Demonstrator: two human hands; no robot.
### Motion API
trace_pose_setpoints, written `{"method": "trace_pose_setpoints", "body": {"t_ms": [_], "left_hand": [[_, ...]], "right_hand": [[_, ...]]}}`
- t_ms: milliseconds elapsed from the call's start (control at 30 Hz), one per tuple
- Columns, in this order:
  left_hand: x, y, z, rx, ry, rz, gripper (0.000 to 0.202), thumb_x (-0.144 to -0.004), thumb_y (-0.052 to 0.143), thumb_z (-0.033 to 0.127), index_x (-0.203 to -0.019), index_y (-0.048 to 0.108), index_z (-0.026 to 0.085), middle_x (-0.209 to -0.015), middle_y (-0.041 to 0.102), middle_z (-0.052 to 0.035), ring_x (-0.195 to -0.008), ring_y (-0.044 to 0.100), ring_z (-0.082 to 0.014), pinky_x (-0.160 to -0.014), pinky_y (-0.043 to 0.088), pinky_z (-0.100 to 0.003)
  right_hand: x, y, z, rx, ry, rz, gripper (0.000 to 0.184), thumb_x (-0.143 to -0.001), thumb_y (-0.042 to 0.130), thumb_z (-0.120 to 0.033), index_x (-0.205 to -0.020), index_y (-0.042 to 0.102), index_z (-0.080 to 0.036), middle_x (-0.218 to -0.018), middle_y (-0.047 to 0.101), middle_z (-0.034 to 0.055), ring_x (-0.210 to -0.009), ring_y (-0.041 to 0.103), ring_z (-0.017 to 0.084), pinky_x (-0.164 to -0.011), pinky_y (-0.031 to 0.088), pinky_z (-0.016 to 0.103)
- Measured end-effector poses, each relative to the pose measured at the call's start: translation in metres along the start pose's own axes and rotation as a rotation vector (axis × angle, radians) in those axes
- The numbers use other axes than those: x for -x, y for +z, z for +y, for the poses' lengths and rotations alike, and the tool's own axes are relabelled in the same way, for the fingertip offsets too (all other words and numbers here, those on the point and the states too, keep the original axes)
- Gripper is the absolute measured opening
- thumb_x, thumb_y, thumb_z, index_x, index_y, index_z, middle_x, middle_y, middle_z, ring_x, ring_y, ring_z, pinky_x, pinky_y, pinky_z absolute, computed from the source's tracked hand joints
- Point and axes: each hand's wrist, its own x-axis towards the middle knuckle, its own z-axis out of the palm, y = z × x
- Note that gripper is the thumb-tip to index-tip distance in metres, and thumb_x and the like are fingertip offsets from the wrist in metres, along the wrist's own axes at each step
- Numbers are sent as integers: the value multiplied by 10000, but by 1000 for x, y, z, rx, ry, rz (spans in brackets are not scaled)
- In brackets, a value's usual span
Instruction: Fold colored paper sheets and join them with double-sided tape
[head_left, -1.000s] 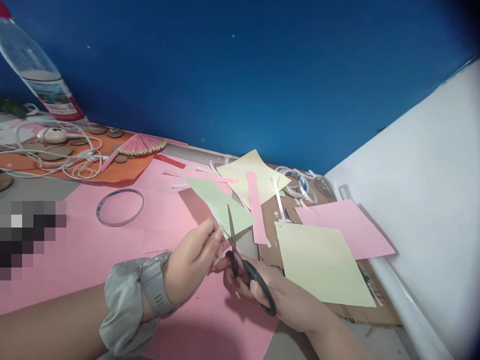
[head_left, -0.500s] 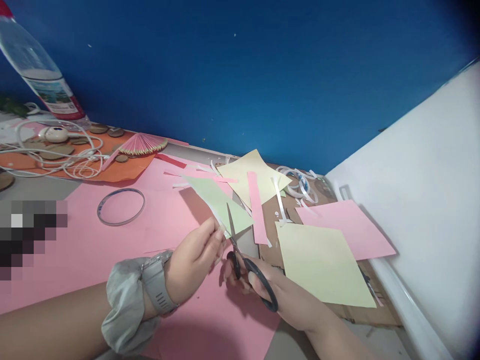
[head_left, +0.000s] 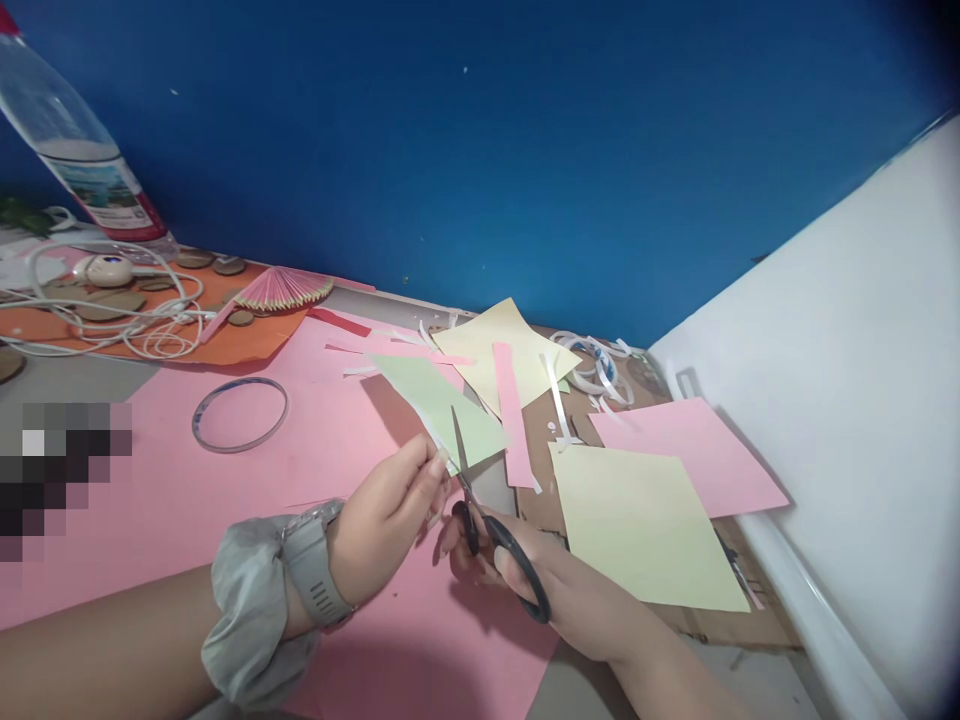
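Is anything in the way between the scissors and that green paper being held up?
Nothing visible. The left hand pinches the green paper at its near edge, and the scissors in the right hand already have their blades on the sheet, above the pink sheet.

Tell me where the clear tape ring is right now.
In the head view the clear tape ring lies flat on the large pink sheet, left of centre, just in front of the orange paper and well left of the left hand.
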Motion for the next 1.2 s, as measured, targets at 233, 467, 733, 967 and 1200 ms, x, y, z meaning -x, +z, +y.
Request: {"method": "trace_pose_setpoints", "body": {"t_ms": [233, 467, 733, 967, 1200], "left_hand": [[2, -1, 0, -58, 0, 7, 316, -965, 272, 382, -715, 361, 209, -589, 425, 63, -486, 435, -78, -507, 379, -251], [1, -1, -1, -63, 3, 14, 312, -966, 273, 377, -711, 349, 214, -583, 422, 66, -499, 426, -86, -515, 369, -258], [0, 0, -2, -24, 7, 21, 308, -968, 274, 367, -711, 349, 215, -594, 414, 65, -503, 421, -88, -512, 366, -263], [1, -2, -3, -27, 2, 32, 314, -968, 276, 363, -700, 347, 215, -589, 412, 67, -492, 421, -85, -513, 376, -262], [0, -1, -3, -25, 22, 40, 304, -970, 270, 350, -706, 342, 217, -587, 402, 68, -491, 416, -85, -515, 374, -261]], "right_hand": [[0, -1, 3, 0, 25, 6, 402, -909, 271, -565, -854, 472, -221, -816, 430, -7, -746, 384, 147, -719, 334, 281], [1, 0, 3, -20, 30, 19, 400, -902, 294, -567, -763, 409, -209, -771, 405, -10, -716, 364, 147, -690, 330, 277], [0, 0, 2, -36, 59, 31, 381, -912, 304, -542, -831, 454, -201, -786, 390, -12, -708, 330, 139, -683, 312, 273], [-2, 2, 3, -69, 51, 22, 361, -926, 298, -513, -820, 448, -202, -750, 350, -25, -676, 296, 129, -663, 294, 268], [-2, 2, 3, -56, 58, 28, 370, -922, 306, -519, -830, 468, -199, -750, 365, -22, -676, 310, 130, -661, 310, 268]]}}
